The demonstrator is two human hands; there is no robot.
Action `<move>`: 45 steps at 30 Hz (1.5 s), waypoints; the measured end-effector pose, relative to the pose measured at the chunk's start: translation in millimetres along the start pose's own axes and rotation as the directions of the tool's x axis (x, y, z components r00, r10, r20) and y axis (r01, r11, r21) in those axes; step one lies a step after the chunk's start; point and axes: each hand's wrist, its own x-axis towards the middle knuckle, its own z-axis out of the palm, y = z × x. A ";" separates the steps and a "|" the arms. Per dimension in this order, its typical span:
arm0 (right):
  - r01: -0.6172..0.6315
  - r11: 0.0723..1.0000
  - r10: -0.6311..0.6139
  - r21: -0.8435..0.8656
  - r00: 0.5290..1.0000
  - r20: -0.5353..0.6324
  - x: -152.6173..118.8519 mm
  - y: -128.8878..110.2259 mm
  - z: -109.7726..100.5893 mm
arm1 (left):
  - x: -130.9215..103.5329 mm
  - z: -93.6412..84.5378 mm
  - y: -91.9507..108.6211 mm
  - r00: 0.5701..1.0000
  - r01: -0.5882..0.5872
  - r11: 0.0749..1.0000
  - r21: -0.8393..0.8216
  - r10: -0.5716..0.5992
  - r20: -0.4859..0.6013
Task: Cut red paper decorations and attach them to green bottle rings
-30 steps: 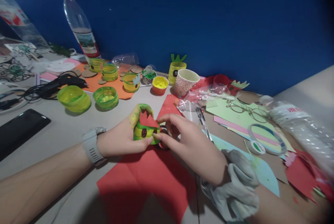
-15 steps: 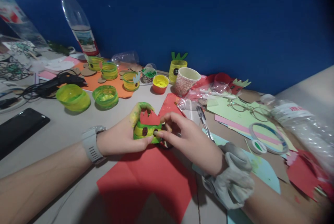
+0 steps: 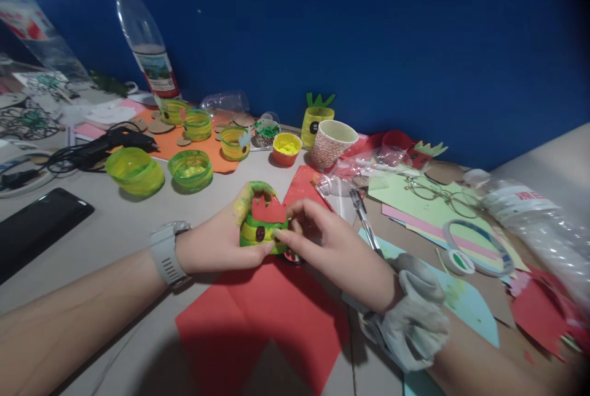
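Observation:
My left hand (image 3: 225,239) is wrapped round a small green-and-yellow painted cup (image 3: 251,233), its paint-smeared fingers behind the rim and its thumb along the lower front. A red paper crown (image 3: 268,210) stands up from the cup's rim. One dark oval eye shows on the front; the spot beside it lies under my right thumb. My right hand (image 3: 318,233) presses thumb and fingers against the cup's right side, its fingertips partly hidden. Below the hands lies a red paper sheet (image 3: 262,316) with a notch cut in its near edge.
Green-yellow bowls (image 3: 134,173) stand at left, near a black phone (image 3: 46,227) and a glue gun with its cable (image 3: 124,145). Behind are a yellow paint cup (image 3: 286,149) and a patterned paper cup (image 3: 332,145). Pens (image 3: 366,221), glasses (image 3: 442,194) and tape (image 3: 479,247) lie right.
The whole view has shifted slightly, so things appear a little further right. My right thumb now covers the cup's second eye; both hands keep their hold.

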 end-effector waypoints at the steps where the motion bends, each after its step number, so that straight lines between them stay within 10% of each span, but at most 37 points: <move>1: 0.001 1.000 -0.001 -0.006 1.000 -0.002 0.1 0.5 0.4 | -0.6 0.6 0.1 1.000 0.011 1.000 -0.009 -0.010 0.006; 34: -0.001 0.995 -0.004 0.102 0.999 0.049 1.8 0.8 -4.1 | 0.9 -3.6 -5.7 0.999 0.004 0.995 -0.097 0.000 0.035; 45: -0.134 0.862 0.144 0.489 0.989 0.018 5.5 0.2 3.2 | -4.6 6.2 -1.8 0.999 -0.046 0.998 -0.036 0.046 0.008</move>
